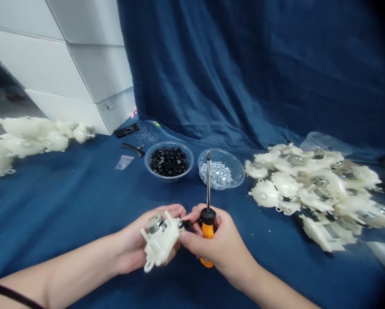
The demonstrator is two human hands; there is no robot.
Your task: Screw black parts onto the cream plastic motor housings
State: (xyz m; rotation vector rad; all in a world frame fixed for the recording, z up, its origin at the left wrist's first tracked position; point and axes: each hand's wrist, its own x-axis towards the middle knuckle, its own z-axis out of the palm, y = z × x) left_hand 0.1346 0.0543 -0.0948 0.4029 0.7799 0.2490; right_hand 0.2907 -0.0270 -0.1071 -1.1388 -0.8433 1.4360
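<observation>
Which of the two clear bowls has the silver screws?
The bowl on the right, holding small silver screws; the bowl on its left holds black parts instead.

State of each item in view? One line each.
Left hand: closed around housing.
White plastic housing: held tilted, metal cylinder showing at top.
Right hand: closed on screwdriver.
Screwdriver: shaft pointing up, orange handle in palm.
Clear bowl of black parts: well filled.
Clear bowl of silver screws: partly filled.
Right housing pile: heaped, some with metal parts.
Left housing pile: heaped, blurred.
</observation>
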